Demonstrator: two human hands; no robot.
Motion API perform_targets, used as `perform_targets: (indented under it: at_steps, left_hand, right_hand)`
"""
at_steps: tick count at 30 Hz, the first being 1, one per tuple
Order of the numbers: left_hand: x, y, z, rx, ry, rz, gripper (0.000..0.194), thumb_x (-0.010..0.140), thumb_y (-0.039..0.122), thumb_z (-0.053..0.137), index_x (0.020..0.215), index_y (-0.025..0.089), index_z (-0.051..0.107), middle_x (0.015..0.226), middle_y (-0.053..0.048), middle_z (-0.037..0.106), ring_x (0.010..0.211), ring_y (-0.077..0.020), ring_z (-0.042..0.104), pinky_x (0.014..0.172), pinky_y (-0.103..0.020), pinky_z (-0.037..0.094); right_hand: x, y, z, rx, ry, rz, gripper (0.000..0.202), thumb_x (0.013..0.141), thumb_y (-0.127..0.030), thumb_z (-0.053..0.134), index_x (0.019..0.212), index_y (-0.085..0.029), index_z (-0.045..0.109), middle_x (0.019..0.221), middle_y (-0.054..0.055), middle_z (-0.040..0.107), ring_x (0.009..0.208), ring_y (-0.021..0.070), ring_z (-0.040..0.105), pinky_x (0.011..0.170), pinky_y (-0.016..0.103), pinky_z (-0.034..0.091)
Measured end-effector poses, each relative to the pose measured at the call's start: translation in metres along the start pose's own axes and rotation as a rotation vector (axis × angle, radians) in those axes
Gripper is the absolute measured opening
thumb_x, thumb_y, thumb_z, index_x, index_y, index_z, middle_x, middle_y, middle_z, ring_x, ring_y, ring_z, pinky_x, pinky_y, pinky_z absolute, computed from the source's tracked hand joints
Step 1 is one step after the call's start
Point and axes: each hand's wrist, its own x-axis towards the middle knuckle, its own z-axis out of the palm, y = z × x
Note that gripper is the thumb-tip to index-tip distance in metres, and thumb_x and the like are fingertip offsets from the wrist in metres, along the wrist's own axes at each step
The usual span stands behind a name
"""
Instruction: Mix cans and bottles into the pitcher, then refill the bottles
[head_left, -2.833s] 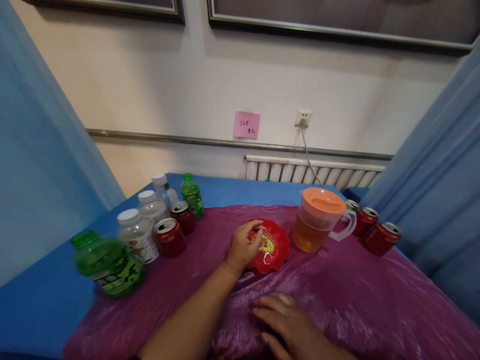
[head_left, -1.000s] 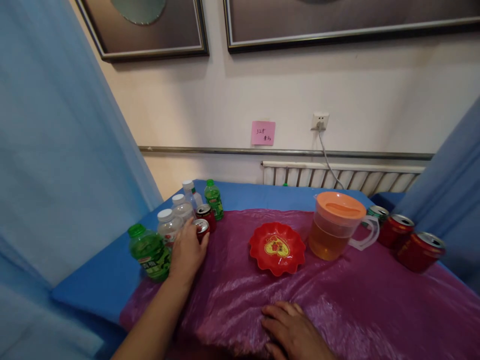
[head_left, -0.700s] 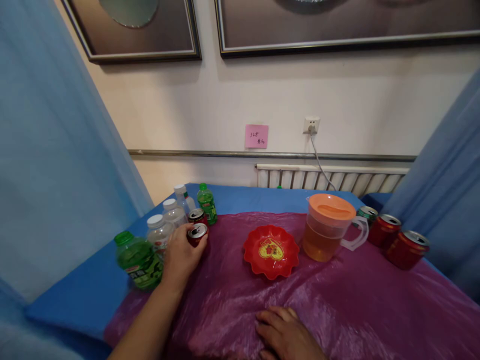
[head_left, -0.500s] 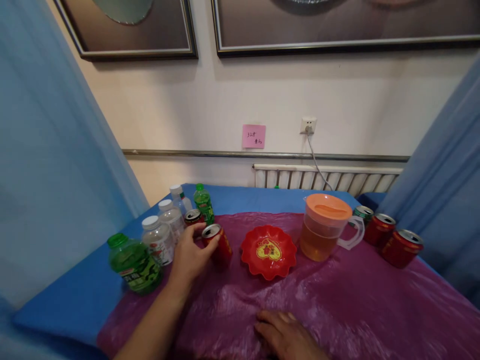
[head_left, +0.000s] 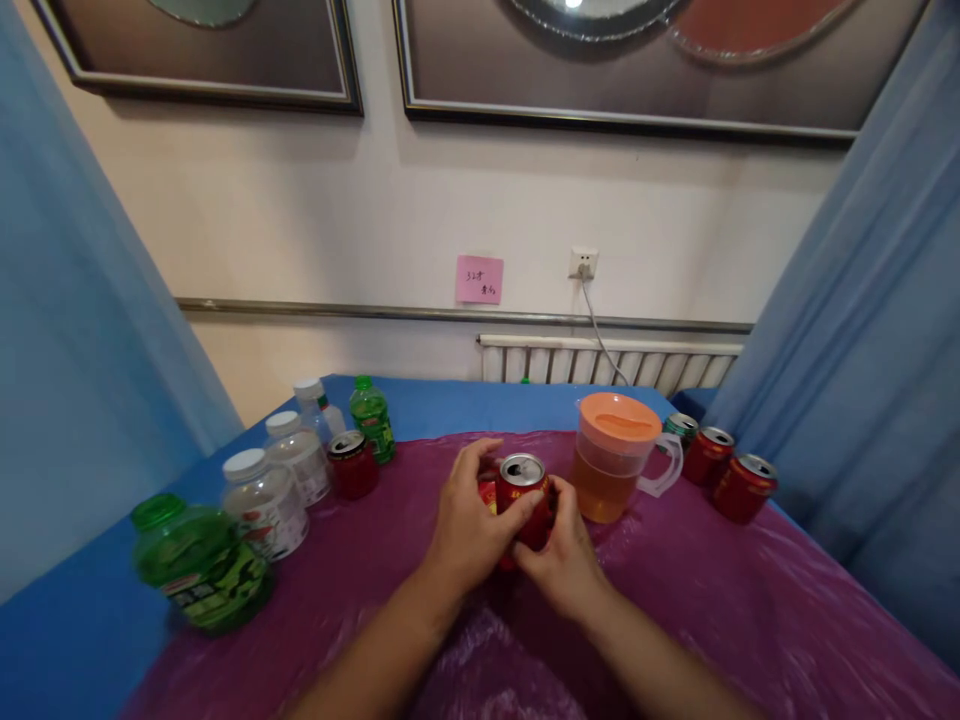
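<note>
Left hand (head_left: 466, 522) and right hand (head_left: 568, 560) met at a red drink can (head_left: 514, 490).
Right fingers wrapped it; left grip unclear. Brought from the left hand's outer side, upright between both palms, it partly hid the red dish (head_left: 487, 494): two-handed work now.

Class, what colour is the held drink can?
The drink can is red with a silver top; best seen in the head view.

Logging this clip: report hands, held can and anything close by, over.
Right hand gripping can, roughly upright; left hand with thumb across its front. Dish mostly hidden by can and hands, contact unclear. Pitcher near, to the right.
</note>
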Motion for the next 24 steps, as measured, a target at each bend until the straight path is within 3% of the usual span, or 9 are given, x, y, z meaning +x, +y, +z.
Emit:
perform_targets:
  at_steps: [4, 9, 12, 15, 18, 21, 24]
  left_hand:
    - [0.009, -0.023, -0.004, -0.236, -0.203, -0.098, 0.085, 0.069, 0.043, 0.086, 0.142, 0.021, 0.048, 0.145, -0.017, 0.055, 0.128, -0.0332, 0.058, 0.108, -0.05, 0.047]
    - [0.021, -0.048, -0.008, -0.631, -0.602, -0.192, 0.081, 0.07, 0.049, 0.087, 0.139, 0.021, 0.055, 0.148, -0.016, 0.056, 0.138, -0.0347, 0.05, 0.115, -0.05, 0.039]
    - [0.024, -0.05, -0.005, -0.707, -0.716, -0.191, 0.077, 0.071, 0.048, 0.087, 0.137, 0.02, 0.059, 0.144, -0.014, 0.06, 0.134, -0.0353, 0.054, 0.114, -0.051, 0.04]
    - [0.023, -0.052, 0.001, -0.728, -0.723, -0.181, 0.075, 0.069, 0.049, 0.088, 0.132, 0.017, 0.063, 0.139, -0.014, 0.063, 0.129, -0.0359, 0.058, 0.113, -0.05, 0.041]
    - [0.023, -0.059, 0.004, -0.73, -0.662, -0.188, 0.074, 0.066, 0.049, 0.089, 0.127, 0.016, 0.065, 0.132, -0.015, 0.068, 0.125, -0.036, 0.061, 0.11, -0.049, 0.044]
    - [0.024, -0.07, 0.004, -0.646, -0.488, -0.164, 0.071, 0.065, 0.045, 0.089, 0.123, 0.016, 0.063, 0.125, -0.014, 0.071, 0.12, -0.0347, 0.064, 0.105, -0.047, 0.049]
    - [0.026, -0.083, 0.002, -0.441, -0.285, -0.138, 0.071, 0.065, 0.042, 0.089, 0.124, 0.017, 0.059, 0.124, -0.014, 0.071, 0.115, -0.033, 0.067, 0.101, -0.047, 0.051]
  right_hand:
    - [0.009, 0.016, -0.012, 0.393, -0.106, 0.052, 0.073, 0.069, -0.035, 0.087, 0.126, -0.027, 0.041, 0.13, 0.012, 0.063, 0.117, 0.0296, 0.064, 0.1, 0.046, 0.052]
    - [0.021, 0.02, -0.032, 0.817, -0.292, 0.099, 0.062, 0.072, -0.039, 0.087, 0.124, -0.026, 0.055, 0.127, 0.01, 0.067, 0.119, 0.0309, 0.063, 0.105, 0.049, 0.046]
    - [0.022, 0.016, -0.036, 0.893, -0.375, 0.183, 0.06, 0.073, -0.041, 0.085, 0.125, -0.023, 0.062, 0.127, 0.011, 0.069, 0.12, 0.0318, 0.063, 0.108, 0.048, 0.043]
    - [0.022, 0.018, -0.033, 0.922, -0.441, 0.25, 0.06, 0.076, -0.046, 0.082, 0.127, -0.02, 0.066, 0.122, 0.013, 0.072, 0.115, 0.0315, 0.066, 0.106, 0.048, 0.044]
    - [0.023, 0.025, -0.029, 0.886, -0.412, 0.295, 0.058, 0.078, -0.051, 0.081, 0.125, -0.019, 0.067, 0.119, 0.013, 0.072, 0.109, 0.0301, 0.068, 0.1, 0.046, 0.048]
    - [0.018, 0.034, -0.03, 0.679, -0.261, 0.294, 0.048, 0.076, -0.052, 0.083, 0.112, -0.021, 0.071, 0.111, 0.01, 0.073, 0.097, 0.0267, 0.069, 0.085, 0.04, 0.053]
    - [0.003, 0.038, -0.044, 0.399, 0.015, 0.22, 0.035, 0.079, -0.048, 0.082, 0.101, -0.023, 0.072, 0.097, 0.006, 0.073, 0.082, 0.0204, 0.067, 0.074, 0.032, 0.053]
